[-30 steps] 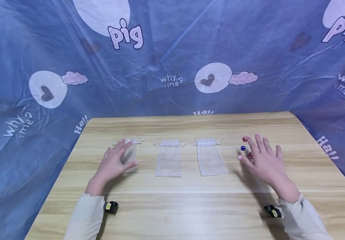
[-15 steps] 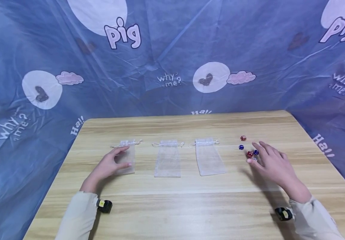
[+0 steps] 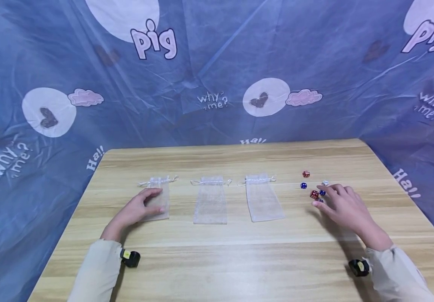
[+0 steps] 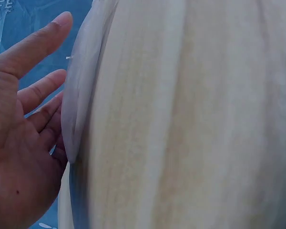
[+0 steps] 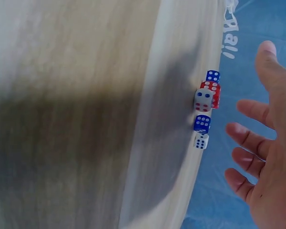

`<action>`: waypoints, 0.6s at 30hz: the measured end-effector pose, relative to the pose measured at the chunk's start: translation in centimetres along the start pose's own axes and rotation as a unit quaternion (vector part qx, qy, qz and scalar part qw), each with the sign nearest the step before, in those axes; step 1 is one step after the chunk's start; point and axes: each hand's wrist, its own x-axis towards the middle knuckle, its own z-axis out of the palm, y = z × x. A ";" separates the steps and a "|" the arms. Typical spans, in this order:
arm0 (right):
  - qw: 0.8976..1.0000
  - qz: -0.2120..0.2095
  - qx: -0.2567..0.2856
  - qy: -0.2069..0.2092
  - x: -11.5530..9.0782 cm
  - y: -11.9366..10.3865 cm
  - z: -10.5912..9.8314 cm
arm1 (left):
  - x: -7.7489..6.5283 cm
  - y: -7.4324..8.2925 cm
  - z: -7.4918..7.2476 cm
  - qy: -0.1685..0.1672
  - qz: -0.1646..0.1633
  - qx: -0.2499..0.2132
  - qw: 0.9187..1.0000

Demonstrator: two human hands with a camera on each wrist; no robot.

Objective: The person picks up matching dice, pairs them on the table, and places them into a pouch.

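Observation:
Over the leftmost white mesh drawstring bag (image 3: 165, 197) hovers my left hand (image 3: 135, 212), its fingers bent loosely and covering part of it. The left wrist view shows thumb and fingers apart, the bag's pale edge (image 4: 78, 90) close to the fingertips. My right hand (image 3: 349, 212) is beside the dice on the right, thumb and fingers spread with nothing held. Those dice include a red die (image 3: 314, 194), a second red die (image 3: 306, 174), a blue die (image 3: 304, 185), another blue die (image 3: 322, 193) and a white die (image 3: 325, 183). A further white die (image 5: 203, 100) stands out in the right wrist view.
A middle mesh bag (image 3: 211, 203) and a right mesh bag (image 3: 265, 201) lie flat, drawstrings toward the far edge. The wooden table (image 3: 217, 260) ends against a blue printed cloth (image 3: 201, 121) at the back and sides.
My right hand has drawn back toward me and rightward, uncovering more dice. The left hand has shifted slightly left and lower over its bag. Bags and dice lie where they were.

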 end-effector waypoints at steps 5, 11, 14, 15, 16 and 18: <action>1.000 -0.008 -0.010 0.001 0.7 0.4 0.4 | -0.1 -0.3 -0.1 -0.016 0.002 -0.008 1.000; 1.000 -0.012 -0.017 0.002 1.4 0.8 0.8 | 0.1 -0.5 -0.3 -0.023 -0.001 -0.019 1.000; 1.000 -0.010 -0.017 0.005 1.5 1.0 1.0 | 0.2 -0.5 -0.3 -0.027 0.000 -0.026 0.999; 1.000 -0.010 -0.015 0.005 1.6 1.0 1.1 | 0.2 -0.5 -0.4 -0.029 0.000 -0.026 0.999; 1.000 -0.010 -0.014 0.003 1.6 1.1 1.1 | 0.3 -0.5 -0.4 -0.030 -0.001 -0.028 0.999; 1.000 -0.010 -0.011 0.001 1.7 1.2 1.2 | 0.3 -0.4 -0.5 -0.033 0.001 -0.028 0.999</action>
